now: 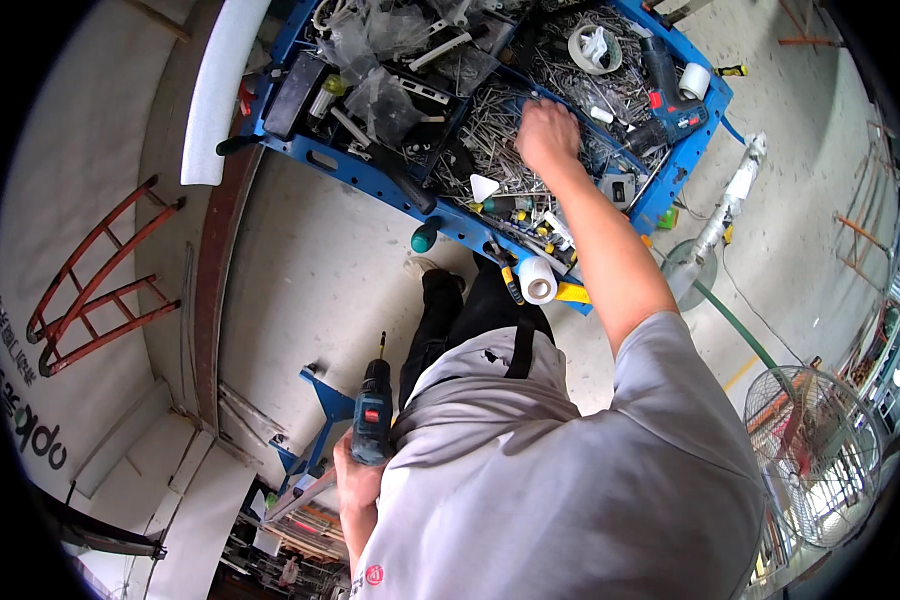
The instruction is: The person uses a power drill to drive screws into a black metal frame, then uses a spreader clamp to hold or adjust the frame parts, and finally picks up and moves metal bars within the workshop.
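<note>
My left hand (pixel 358 470) is wrapped around the grip of a dark cordless drill (pixel 372 415) at my left side. A thin bit at its tip points away from me. My right arm stretches out to a blue tool cart (pixel 360 190). There my right hand (pixel 548 135), its fingers curled, is over a compartment of loose screws (pixel 490 130). Its fingertips are partly hidden, so whatever is between them does not show. Close to that hand lie a white triangular piece (pixel 484 187) and a small grey box (pixel 618 188).
A second cordless drill (pixel 662 100) and a tape roll (pixel 594 48) lie in the cart's right part. Clear plastic bags (pixel 382 105) fill the left. A white roll (pixel 537 280) hangs at the near edge. A wire-cage fan (pixel 815 455) stands to my right.
</note>
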The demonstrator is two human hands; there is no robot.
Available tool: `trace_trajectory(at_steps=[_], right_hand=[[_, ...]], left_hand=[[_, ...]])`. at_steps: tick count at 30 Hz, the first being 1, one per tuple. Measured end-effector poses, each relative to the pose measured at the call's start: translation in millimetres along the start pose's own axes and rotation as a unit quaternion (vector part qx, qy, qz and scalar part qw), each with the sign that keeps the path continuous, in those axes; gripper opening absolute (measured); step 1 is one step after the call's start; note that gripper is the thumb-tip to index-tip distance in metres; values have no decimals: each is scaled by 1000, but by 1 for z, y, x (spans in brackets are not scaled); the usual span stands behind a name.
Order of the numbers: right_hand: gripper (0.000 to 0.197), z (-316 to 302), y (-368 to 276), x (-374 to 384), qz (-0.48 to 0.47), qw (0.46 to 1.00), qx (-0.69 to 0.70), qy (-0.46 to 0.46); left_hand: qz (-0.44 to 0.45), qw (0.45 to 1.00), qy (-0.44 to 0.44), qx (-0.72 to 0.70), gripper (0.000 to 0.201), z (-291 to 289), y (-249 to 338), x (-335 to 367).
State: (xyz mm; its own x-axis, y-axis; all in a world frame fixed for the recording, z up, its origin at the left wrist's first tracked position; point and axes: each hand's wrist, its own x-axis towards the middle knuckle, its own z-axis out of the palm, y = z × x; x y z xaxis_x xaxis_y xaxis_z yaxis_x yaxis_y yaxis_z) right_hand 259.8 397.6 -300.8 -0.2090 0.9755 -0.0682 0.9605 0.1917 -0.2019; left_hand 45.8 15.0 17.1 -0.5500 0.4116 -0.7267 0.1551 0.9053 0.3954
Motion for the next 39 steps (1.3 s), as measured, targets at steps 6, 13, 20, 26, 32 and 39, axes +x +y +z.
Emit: trace_trajectory(at_steps=[6, 13, 20, 26, 32, 39], right_hand=[[10, -41, 27, -12, 228, 687, 660, -199], [10, -105, -4, -19, 209, 461, 822, -260], [22, -139, -88, -66, 101, 577, 756, -291], [33, -144, -205, -111, -282, 818, 419, -276], [16, -145, -420, -173, -160, 669, 640, -342], [16, -178, -627, -218, -187, 517, 508, -662]], left_hand=[[-14, 999, 0, -42, 26, -3, 1, 4], [-18, 995, -58, -76, 31, -20, -11, 16], [134, 967, -157, -148, 59, -86, -12, 38], [325, 864, -209, -323, 76, -123, -80, 82], [413, 748, -253, -455, 61, -214, -146, 94], [275, 822, -46, -497, 36, -302, -209, 113]])
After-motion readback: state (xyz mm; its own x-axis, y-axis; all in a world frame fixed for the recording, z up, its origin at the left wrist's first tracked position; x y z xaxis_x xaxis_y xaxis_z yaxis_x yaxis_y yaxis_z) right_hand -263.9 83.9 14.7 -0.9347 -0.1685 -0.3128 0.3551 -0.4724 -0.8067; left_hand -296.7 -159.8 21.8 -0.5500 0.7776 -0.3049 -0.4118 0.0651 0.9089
